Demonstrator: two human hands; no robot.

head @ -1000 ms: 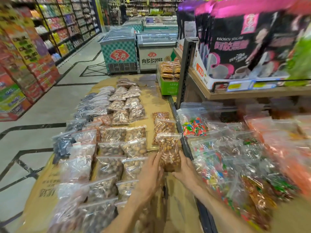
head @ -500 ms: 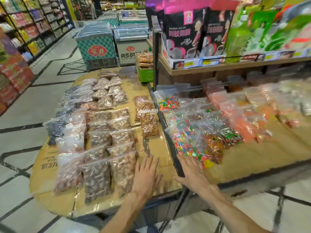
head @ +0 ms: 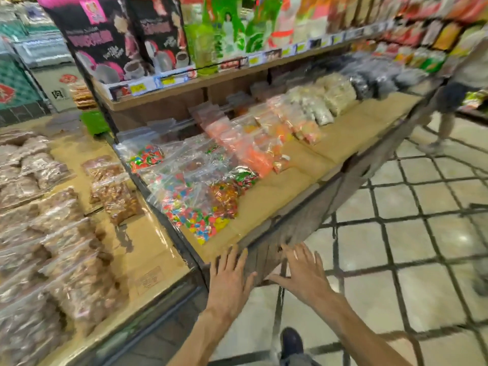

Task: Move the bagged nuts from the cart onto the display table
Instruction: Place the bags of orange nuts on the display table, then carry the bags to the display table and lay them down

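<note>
Clear bags of nuts lie in rows on the cardboard-covered display table at the left. A short column of bagged nuts lies nearer the table's right edge. My left hand and my right hand are both empty with fingers spread. They hover in front of the corner of the neighbouring table, away from the bags. No cart is visible.
A second cardboard-topped table runs to the right with bagged coloured candy and orange snacks. A shelf of packaged goods stands above it. A person stands at the far right on the tiled floor. My shoe shows below.
My hands have let go of the bag of nuts, left lying on the table, and pulled back. My view has swung right toward the candy table and the floor.
</note>
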